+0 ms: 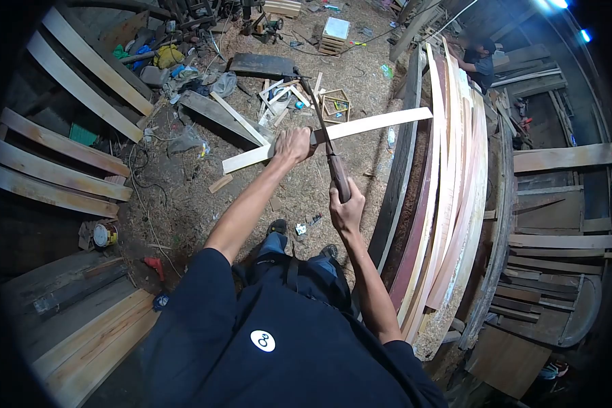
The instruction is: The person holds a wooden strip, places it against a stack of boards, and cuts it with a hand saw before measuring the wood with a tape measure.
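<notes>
A long, pale wooden strip [381,124] runs across in front of me, its right end overlapping the stack of boards. My left hand [293,145] is closed over the strip left of its middle. Just right of those fingers, a small dark piece lies against the wood. My right hand [347,206] grips the brown wooden handle of a long, narrow, dark tool [317,109]. That tool slants up and away across the strip, beside my left fingers. I cannot tell what kind of tool it is.
Curved boards [455,190] are stacked to my right, with a person [481,64] behind them. More planks [61,163] line the left side. Wood scraps and a small wooden frame [335,107] lie on the shaving-covered floor. A tin can [105,235] and a red tool [154,267] are at lower left.
</notes>
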`<action>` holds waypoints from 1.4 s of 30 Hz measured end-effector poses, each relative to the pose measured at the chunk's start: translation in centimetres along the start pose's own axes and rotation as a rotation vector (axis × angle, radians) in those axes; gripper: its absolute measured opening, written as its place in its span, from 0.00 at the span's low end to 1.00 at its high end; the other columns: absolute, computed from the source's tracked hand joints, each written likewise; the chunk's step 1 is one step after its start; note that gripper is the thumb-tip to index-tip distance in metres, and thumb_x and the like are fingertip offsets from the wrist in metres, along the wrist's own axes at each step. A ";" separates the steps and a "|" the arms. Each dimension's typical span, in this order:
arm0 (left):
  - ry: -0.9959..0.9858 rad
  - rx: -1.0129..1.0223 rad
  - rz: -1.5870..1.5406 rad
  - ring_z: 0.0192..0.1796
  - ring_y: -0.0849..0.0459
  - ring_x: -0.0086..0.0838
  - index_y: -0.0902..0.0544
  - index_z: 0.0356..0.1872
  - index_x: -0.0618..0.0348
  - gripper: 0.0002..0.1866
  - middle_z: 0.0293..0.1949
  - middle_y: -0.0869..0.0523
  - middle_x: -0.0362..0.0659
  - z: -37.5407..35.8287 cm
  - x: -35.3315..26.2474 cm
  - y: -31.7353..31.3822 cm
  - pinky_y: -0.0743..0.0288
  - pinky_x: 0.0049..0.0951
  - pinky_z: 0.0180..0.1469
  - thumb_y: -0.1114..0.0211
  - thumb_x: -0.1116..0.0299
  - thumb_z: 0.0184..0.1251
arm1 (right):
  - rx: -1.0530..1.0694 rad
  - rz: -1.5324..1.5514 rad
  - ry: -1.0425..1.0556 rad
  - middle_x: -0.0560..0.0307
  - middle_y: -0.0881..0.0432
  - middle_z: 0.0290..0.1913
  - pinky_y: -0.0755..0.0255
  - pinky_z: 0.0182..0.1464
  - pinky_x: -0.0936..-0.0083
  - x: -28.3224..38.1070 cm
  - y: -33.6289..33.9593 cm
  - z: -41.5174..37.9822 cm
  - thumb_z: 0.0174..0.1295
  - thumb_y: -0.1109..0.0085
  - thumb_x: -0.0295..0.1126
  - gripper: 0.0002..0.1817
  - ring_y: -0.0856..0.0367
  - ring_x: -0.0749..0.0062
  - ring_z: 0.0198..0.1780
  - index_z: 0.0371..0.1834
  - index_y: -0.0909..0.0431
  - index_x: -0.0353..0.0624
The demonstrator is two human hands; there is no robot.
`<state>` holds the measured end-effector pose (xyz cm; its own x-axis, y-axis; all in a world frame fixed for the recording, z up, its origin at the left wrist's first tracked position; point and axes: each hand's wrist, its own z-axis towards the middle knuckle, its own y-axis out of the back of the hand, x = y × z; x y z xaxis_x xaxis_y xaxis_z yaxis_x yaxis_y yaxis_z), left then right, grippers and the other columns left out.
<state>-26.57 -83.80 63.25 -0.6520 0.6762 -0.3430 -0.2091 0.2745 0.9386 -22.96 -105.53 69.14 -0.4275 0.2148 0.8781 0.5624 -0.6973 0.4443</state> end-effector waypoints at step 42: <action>-0.051 -0.018 0.069 0.34 0.12 0.46 0.17 0.28 0.63 0.11 0.29 0.15 0.59 1.4 0.1 0.3 0.19 0.44 0.37 0.49 0.74 0.58 | 0.009 0.070 -0.024 0.46 0.29 0.21 0.31 0.31 0.68 -0.8 -1.1 2.1 0.58 0.42 0.32 0.11 0.29 0.66 0.22 0.35 0.23 0.33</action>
<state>-25.70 -82.70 63.47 -0.6275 0.7270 -0.2789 -0.1785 0.2144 0.9603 -21.75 -103.52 68.31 -0.3699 0.1819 0.9111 0.5972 -0.7047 0.3831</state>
